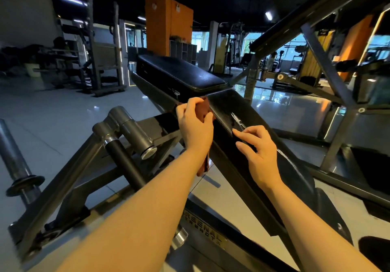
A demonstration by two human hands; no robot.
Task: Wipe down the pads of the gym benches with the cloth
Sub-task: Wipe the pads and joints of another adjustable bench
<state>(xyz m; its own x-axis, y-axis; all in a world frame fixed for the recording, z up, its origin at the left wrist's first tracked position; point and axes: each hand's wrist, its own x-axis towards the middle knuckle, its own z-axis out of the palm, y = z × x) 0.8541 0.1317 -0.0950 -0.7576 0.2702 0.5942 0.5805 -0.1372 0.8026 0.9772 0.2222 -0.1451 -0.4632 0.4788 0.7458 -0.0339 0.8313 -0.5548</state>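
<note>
Two hands in shot, one cloth, two black pads. The left hand [195, 127] has its fingers curled round the rust-red cloth [203, 111], bunched against the left edge of the near pad [236, 111], right at the gap where it meets the far pad [179, 72]; a tail of the cloth hangs down below the wrist. The right hand [258, 153] holds nothing, fingers loosely spread, fingertips resting on the near pad's top beside a pale scuffed streak. One grey weight peg [130, 131] sticks out of the frame [69, 176] on the left, plus one bar [12, 157] at the far left edge. No bins close by; back cubby shelves too blurry to tell.
</note>
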